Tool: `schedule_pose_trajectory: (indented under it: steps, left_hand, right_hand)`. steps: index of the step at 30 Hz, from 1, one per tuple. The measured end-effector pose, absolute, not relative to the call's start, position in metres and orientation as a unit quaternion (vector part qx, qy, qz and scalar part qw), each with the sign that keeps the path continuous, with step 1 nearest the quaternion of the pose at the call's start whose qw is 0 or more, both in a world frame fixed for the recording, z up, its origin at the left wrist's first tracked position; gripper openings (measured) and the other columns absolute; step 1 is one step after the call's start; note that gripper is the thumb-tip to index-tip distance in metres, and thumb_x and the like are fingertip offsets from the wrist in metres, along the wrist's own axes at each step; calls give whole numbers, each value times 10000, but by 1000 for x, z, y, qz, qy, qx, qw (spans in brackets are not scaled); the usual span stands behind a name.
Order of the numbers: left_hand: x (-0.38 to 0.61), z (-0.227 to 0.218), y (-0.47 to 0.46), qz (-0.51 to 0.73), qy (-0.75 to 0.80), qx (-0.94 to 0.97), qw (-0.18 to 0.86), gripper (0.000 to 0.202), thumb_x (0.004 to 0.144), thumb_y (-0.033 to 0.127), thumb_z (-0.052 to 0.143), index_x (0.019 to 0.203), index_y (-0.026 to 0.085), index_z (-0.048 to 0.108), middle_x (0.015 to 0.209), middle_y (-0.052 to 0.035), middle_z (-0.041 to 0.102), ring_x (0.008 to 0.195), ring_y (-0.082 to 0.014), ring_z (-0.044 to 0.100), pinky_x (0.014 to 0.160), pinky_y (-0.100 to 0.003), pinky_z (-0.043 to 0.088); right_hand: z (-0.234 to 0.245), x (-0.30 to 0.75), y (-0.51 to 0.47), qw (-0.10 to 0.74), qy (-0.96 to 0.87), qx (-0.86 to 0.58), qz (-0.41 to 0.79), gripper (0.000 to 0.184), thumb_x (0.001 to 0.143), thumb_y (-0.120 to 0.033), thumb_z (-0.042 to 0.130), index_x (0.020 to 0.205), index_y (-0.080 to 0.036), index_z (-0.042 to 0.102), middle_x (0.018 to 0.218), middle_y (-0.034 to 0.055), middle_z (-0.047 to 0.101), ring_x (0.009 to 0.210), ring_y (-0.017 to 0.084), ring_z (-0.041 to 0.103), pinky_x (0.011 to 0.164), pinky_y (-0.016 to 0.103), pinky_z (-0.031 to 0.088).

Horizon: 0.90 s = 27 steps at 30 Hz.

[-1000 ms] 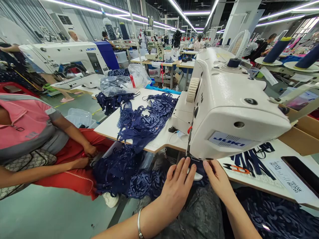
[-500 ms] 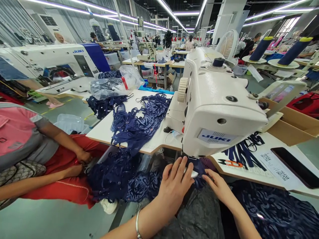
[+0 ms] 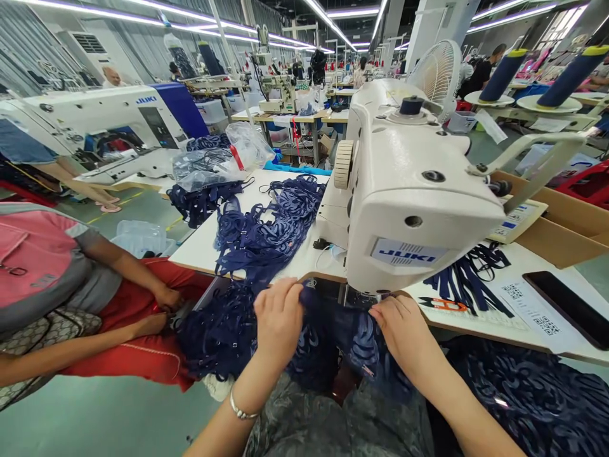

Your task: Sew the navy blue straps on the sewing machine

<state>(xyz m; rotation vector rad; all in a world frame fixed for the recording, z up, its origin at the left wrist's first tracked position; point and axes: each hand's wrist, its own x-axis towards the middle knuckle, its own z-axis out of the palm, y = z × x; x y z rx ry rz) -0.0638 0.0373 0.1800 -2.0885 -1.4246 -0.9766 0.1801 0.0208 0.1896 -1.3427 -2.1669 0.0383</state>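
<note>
A navy lace garment (image 3: 365, 339) is stretched between my two hands, just in front of the white sewing machine (image 3: 409, 209). My left hand (image 3: 280, 320) is closed on its left end, fingers curled over the edge. With thumb and fingers pressed together, my right hand (image 3: 404, 333) grips the garment's right part below the machine head. The lower part of the garment hangs down over my lap. The needle area is mostly hidden behind the machine head and my right hand.
A heap of navy lace garments (image 3: 273, 222) covers the left tabletop. Orange-handled thread snips (image 3: 443, 304), navy straps (image 3: 469, 276) and a phone (image 3: 568, 308) lie on the right. A seated co-worker in red trousers (image 3: 137, 355) is close on my left. More patterned fabric (image 3: 528, 387) hangs at right.
My left hand has moved left and closed on the fabric. My right hand has shifted up and left. The garment, earlier mostly under my hands at the needle, is now spread between them.
</note>
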Motion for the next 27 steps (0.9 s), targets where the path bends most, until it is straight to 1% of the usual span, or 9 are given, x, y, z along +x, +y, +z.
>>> schedule_pose_trajectory:
  steps: [2, 4, 7, 10, 13, 15, 17, 20, 27]
  left_hand:
    - [-54, 179, 31, -310, -411, -828, 222, 310, 945, 125, 432, 1223, 168, 561, 1229, -120, 633, 1213, -205, 536, 1014, -355, 346]
    - [-41, 177, 24, -243, -292, -896, 229, 355, 961, 152, 425, 1297, 193, 534, 1352, -95, 566, 1316, -187, 448, 1090, -338, 286]
    - [-20, 175, 15, -197, -247, -924, 217, 362, 965, 163, 424, 1308, 166, 539, 1440, -95, 485, 1350, -206, 408, 1117, -361, 268]
    - [-8, 172, 12, -229, -277, -914, 188, 340, 970, 151, 401, 1261, 120, 573, 1434, -113, 489, 1348, -243, 408, 1050, -381, 343]
    - [-7, 174, 10, -225, -291, -912, 181, 346, 993, 167, 360, 1264, 142, 574, 1429, -84, 503, 1348, -220, 401, 974, -351, 367]
    - [-8, 177, 9, -215, -307, -909, 181, 369, 1004, 168, 330, 1298, 163, 552, 1427, -64, 509, 1337, -191, 410, 952, -325, 353]
    - [-9, 180, 9, -219, -325, -903, 174, 385, 1005, 152, 313, 1310, 176, 546, 1404, -55, 532, 1328, -175, 418, 951, -313, 331]
    - [-10, 181, 9, -238, -341, -896, 155, 393, 1004, 137, 294, 1290, 179, 561, 1351, -57, 576, 1325, -171, 423, 965, -318, 302]
    - [-8, 179, 14, -252, -360, -886, 148, 392, 1023, 178, 270, 1273, 173, 571, 1326, -70, 589, 1317, -161, 429, 970, -311, 298]
  right_hand:
    - [189, 173, 27, 236, -834, -494, -74, 322, 992, -170, 367, 771, -173, 601, 738, 95, 626, 724, 257, 546, 736, 407, 398]
    - [192, 172, 30, 198, -846, -478, -127, 298, 974, -124, 375, 803, -167, 615, 762, 101, 646, 742, 262, 558, 762, 411, 388]
    - [195, 175, 30, 196, -842, -485, -131, 297, 987, -154, 377, 786, -174, 595, 724, 88, 637, 732, 251, 566, 795, 412, 386]
    - [189, 180, 29, 258, -797, -546, -9, 271, 996, -299, 438, 755, -203, 516, 684, 42, 593, 700, 225, 549, 770, 391, 400]
    - [177, 187, 31, 344, -711, -579, 202, 244, 963, -433, 487, 838, -226, 460, 769, 19, 581, 725, 203, 542, 686, 331, 421]
    - [170, 191, 33, 383, -662, -555, 328, 234, 967, -462, 453, 927, -232, 450, 841, 19, 578, 759, 189, 553, 673, 306, 439]
    - [166, 194, 36, 400, -636, -529, 393, 234, 976, -465, 415, 998, -234, 447, 836, 8, 564, 754, 177, 551, 690, 299, 450]
    - [168, 197, 40, 396, -641, -542, 373, 248, 965, -469, 419, 1005, -229, 463, 771, -3, 541, 732, 183, 535, 690, 307, 443]
    - [179, 192, 45, 372, -688, -583, 223, 182, 918, -369, 471, 808, -224, 479, 701, 11, 572, 746, 217, 548, 702, 336, 405]
